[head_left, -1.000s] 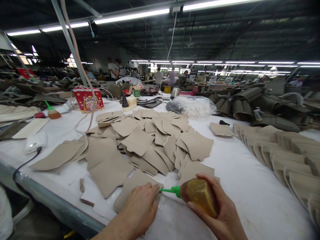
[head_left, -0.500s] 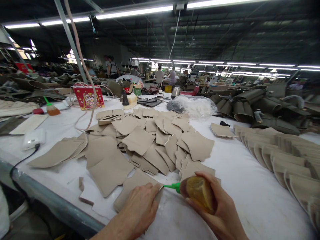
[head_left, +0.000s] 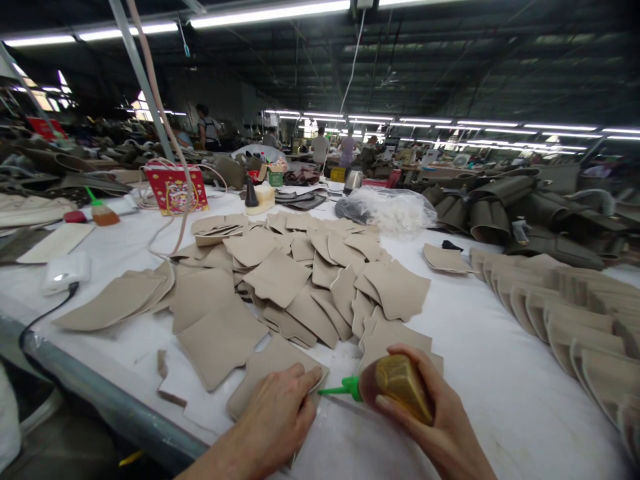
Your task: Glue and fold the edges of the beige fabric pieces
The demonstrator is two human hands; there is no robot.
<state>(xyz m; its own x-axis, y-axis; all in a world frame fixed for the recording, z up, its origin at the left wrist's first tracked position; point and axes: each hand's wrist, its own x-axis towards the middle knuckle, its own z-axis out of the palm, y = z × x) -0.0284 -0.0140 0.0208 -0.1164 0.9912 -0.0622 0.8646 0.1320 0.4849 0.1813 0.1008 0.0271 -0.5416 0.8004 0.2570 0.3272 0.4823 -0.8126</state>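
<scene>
My left hand [head_left: 280, 413] is closed over a beige leather piece [head_left: 273, 363] at the table's front, its fingers pressing near the piece's right edge. In my right hand [head_left: 440, 407] is a squeeze bottle [head_left: 397, 387] of amber liquid, lying on its side with its thin green nozzle pointing left. The nozzle tip is beside the right edge of the leather piece, just below my left fingertips; whether it touches I cannot tell. A heap of similar beige pieces [head_left: 280, 273] lies right behind my hands.
A long row of overlapping beige pieces [head_left: 560, 313] runs along the right. At left are a white device with a cable [head_left: 65, 273], a second green-tipped bottle [head_left: 103, 212] and a red box [head_left: 175, 190]. A plastic bag [head_left: 390, 210] lies behind the heap. People stand far back.
The bottle's nozzle tip has moved slightly left and down along the leather piece's edge. My left hand stays on the piece almost unmoved.
</scene>
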